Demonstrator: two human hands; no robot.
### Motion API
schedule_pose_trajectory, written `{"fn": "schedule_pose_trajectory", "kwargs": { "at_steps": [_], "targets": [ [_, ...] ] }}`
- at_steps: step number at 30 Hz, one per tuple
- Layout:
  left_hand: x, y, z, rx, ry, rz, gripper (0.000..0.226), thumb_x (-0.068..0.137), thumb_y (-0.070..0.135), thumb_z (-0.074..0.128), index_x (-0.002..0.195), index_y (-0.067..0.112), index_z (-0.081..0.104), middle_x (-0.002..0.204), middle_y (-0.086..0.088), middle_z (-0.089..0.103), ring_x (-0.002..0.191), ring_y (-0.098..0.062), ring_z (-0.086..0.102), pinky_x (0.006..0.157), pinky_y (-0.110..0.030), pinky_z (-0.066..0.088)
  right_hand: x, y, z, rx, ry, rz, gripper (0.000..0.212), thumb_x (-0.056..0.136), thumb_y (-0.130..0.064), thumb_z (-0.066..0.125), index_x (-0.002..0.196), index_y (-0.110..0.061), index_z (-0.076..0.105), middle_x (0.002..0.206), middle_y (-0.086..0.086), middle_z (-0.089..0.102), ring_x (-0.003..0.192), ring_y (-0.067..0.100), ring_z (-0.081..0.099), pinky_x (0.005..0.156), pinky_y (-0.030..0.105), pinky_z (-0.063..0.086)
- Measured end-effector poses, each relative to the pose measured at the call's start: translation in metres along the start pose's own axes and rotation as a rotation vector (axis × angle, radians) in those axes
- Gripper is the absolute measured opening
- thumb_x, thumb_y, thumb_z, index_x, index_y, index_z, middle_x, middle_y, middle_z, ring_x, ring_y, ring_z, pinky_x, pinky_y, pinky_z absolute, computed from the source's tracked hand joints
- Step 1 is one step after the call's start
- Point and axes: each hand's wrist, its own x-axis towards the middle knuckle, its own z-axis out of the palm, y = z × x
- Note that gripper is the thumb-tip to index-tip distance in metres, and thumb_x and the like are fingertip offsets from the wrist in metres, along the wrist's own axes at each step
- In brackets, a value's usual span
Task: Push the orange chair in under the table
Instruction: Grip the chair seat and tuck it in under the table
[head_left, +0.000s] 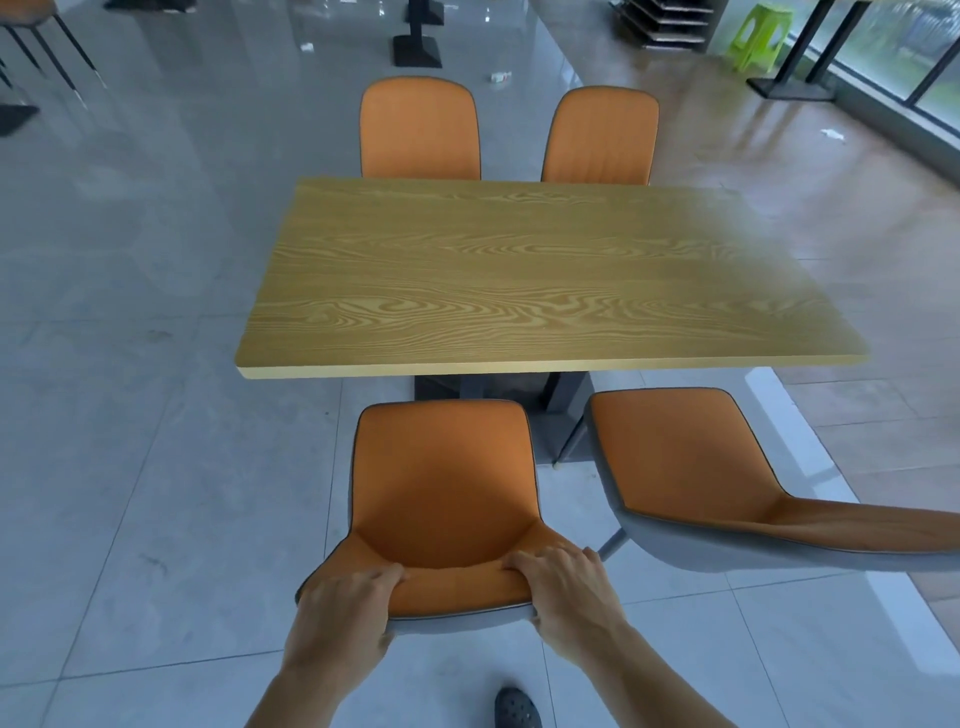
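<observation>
Head view: a person grips the top edge of an orange chair's backrest, left hand and right hand curled over it, fingers on the padded front. The seat stands clear of the wooden table, just short of its near edge. Stiff-shelled on thin legs, it looks light enough to slide across smooth tile; both forearms reach forward.

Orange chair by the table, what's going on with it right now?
A person grips the backrest of the near orange chair with both hands, left hand and right hand on its top edge. Its seat front sits close to the near edge of the wooden table, not yet tucked under. Another chair stands angled to the right; two more are tucked in opposite.
</observation>
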Motion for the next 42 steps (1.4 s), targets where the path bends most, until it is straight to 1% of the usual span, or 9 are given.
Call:
{"fn": "schedule_pose_trajectory", "kwargs": {
  "at_steps": [3,7,10,13,19,27,31,37,42],
  "targets": [
    [-0.002,0.010,0.003,0.011,-0.035,0.006,0.054,0.048,0.036,0.092,0.096,0.038,0.067,0.082,0.016,0.071,0.070,-0.013,0.067,0.062,-0.032,0.057,-0.004,0.010,0.001,0.003,-0.011,0.012,0.045,0.086,-0.015,0.064,0.125,-0.037,0.056,0.110,-0.008,0.068,0.112,0.024,0.059,0.099,0.046,0.041],
    [-0.003,0.010,0.000,0.013,-0.016,0.012,0.054,0.052,0.040,0.091,0.100,0.038,0.067,0.086,0.016,0.072,0.075,-0.013,0.068,0.066,-0.031,0.057,-0.004,0.009,0.002,0.012,0.006,0.008,0.048,0.085,-0.014,0.064,0.127,-0.037,0.056,0.108,-0.008,0.068,0.111,0.023,0.059,0.098,0.045,0.041],
    [-0.005,0.011,-0.002,0.037,0.023,0.053,0.053,0.068,0.039,0.083,0.117,0.038,0.062,0.105,0.016,0.070,0.092,-0.014,0.067,0.081,-0.032,0.055,-0.006,0.008,0.000,0.007,-0.008,0.019,0.048,0.087,-0.019,0.065,0.129,-0.038,0.054,0.109,-0.007,0.068,0.111,0.023,0.058,0.099,0.045,0.040],
    [-0.007,0.011,-0.003,0.022,0.034,0.074,0.056,0.076,0.040,0.078,0.127,0.038,0.056,0.116,0.016,0.067,0.103,-0.014,0.064,0.091,-0.033,0.051,-0.008,0.007,0.002,0.005,0.011,0.017,0.048,0.088,-0.020,0.065,0.131,-0.038,0.054,0.110,-0.007,0.068,0.110,0.023,0.059,0.098,0.044,0.040],
    [-0.005,0.009,-0.003,0.020,0.027,0.066,0.057,0.073,0.043,0.080,0.125,0.038,0.057,0.115,0.016,0.067,0.101,-0.014,0.065,0.092,-0.035,0.053,-0.007,0.006,0.002,0.014,0.008,0.008,0.046,0.088,-0.022,0.067,0.129,-0.037,0.055,0.108,-0.006,0.069,0.107,0.024,0.060,0.096,0.045,0.042],
    [-0.005,0.010,-0.005,0.028,0.036,0.064,0.057,0.074,0.045,0.079,0.125,0.039,0.057,0.116,0.016,0.067,0.102,-0.014,0.065,0.092,-0.034,0.052,-0.007,0.006,0.004,0.008,0.014,0.018,0.041,0.090,-0.023,0.066,0.128,-0.036,0.056,0.107,-0.006,0.068,0.108,0.024,0.059,0.097,0.045,0.041],
    [-0.004,0.009,-0.006,0.025,0.031,0.052,0.054,0.073,0.042,0.080,0.123,0.039,0.058,0.113,0.016,0.068,0.101,-0.014,0.064,0.091,-0.033,0.051,-0.005,0.007,0.006,0.003,0.016,0.020,0.042,0.087,-0.020,0.067,0.124,-0.034,0.057,0.105,-0.006,0.067,0.108,0.025,0.058,0.095,0.045,0.042],
    [-0.003,0.011,-0.006,0.025,0.021,0.068,0.058,0.080,0.046,0.073,0.133,0.040,0.050,0.128,0.018,0.060,0.114,-0.014,0.058,0.103,-0.031,0.043,-0.006,0.007,0.006,0.006,0.033,0.020,0.042,0.088,-0.023,0.068,0.126,-0.035,0.057,0.108,-0.005,0.067,0.112,0.024,0.056,0.098,0.046,0.040],
    [-0.004,0.011,-0.008,0.033,-0.014,0.053,0.059,0.082,0.045,0.071,0.135,0.040,0.047,0.131,0.019,0.057,0.116,-0.014,0.056,0.105,-0.032,0.042,-0.006,0.005,0.004,0.005,0.017,0.022,0.044,0.089,-0.025,0.067,0.129,-0.036,0.055,0.113,-0.005,0.065,0.116,0.024,0.055,0.102,0.048,0.038]
  ]
}}
